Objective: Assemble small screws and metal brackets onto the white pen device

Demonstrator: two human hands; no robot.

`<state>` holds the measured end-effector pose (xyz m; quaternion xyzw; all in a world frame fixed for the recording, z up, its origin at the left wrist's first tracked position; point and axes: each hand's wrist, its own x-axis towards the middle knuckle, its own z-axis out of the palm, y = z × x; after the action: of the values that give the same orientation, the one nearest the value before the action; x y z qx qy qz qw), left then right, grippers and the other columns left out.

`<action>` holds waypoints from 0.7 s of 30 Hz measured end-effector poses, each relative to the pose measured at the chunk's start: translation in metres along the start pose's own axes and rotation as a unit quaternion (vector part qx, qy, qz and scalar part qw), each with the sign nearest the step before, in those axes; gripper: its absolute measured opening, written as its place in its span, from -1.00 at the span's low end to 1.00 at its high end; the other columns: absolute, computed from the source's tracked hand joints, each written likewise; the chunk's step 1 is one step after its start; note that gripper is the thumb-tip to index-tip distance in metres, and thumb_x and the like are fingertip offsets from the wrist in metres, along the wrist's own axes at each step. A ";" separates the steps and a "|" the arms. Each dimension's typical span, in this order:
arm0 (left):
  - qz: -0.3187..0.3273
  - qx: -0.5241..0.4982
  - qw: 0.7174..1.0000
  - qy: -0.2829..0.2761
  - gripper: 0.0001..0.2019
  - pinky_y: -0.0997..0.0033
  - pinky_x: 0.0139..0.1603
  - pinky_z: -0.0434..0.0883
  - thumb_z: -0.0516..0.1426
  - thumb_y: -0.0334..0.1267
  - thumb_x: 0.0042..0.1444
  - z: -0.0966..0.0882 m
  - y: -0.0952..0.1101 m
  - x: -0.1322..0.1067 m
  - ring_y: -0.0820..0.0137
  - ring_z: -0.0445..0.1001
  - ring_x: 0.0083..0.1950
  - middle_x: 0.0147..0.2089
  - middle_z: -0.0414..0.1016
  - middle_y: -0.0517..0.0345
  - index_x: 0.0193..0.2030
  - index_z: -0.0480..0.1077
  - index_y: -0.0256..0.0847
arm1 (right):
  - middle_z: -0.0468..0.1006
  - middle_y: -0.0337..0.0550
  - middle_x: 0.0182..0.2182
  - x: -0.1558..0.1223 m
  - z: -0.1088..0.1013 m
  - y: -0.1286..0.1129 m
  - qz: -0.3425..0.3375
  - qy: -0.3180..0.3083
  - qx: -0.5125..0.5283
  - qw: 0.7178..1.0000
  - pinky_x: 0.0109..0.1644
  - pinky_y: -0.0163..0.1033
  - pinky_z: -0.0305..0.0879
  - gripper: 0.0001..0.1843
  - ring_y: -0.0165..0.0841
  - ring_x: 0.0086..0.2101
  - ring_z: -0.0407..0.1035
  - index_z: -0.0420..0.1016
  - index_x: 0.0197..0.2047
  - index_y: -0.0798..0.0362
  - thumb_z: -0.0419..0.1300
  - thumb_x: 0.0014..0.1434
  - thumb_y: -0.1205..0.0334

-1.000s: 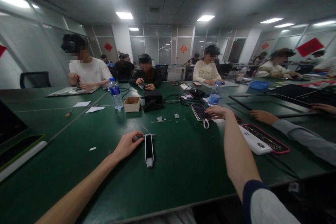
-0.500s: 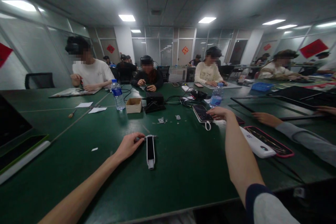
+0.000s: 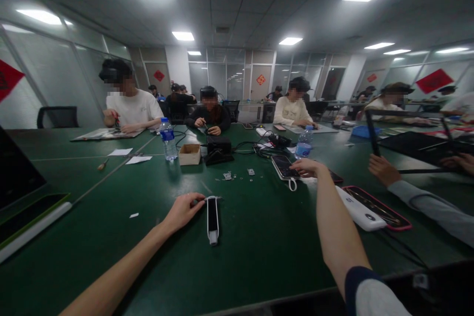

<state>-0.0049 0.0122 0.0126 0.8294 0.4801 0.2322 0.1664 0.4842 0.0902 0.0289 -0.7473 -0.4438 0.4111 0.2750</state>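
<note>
My left hand (image 3: 187,208) rests on the green table with its fingertips pinched at the top of a narrow white-framed device with a dark face (image 3: 212,218). A thin grey piece (image 3: 218,198) crosses the device's top end at my fingertips; its kind is too small to make out. My right hand (image 3: 307,168) reaches forward, fingers extended onto the right side of a phone (image 3: 284,167) with a white loop strap (image 3: 292,184). Small metal parts (image 3: 227,176) lie on the table beyond the device.
Water bottles (image 3: 169,140) (image 3: 304,143), a cardboard box (image 3: 189,154) and a black device (image 3: 218,149) stand farther back. To my right lie a white power bank (image 3: 365,211) and a pink-edged tray (image 3: 377,207). A neighbour's hand (image 3: 383,170) holds a black frame (image 3: 372,133).
The neighbour on the right has raised the black frame off the table. My two hands stay at the device and the phone; the view has tilted up slightly.
</note>
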 end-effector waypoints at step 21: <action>-0.004 -0.002 1.000 0.002 -0.67 0.32 -0.17 0.43 0.02 -0.07 0.13 -0.002 0.006 0.001 0.29 0.50 -0.27 -0.20 0.57 0.07 -0.14 0.48 -0.19 | 0.44 -0.21 -0.38 0.005 -0.002 0.004 0.005 -0.004 0.022 1.000 -0.41 -0.37 0.25 -0.84 -0.47 -0.46 0.31 0.38 -0.24 0.05 0.22 0.11 0.19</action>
<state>-0.0014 0.0098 0.0174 0.8269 0.4830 0.2341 0.1678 0.4887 0.0930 0.0247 -0.7415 -0.4320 0.4250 0.2880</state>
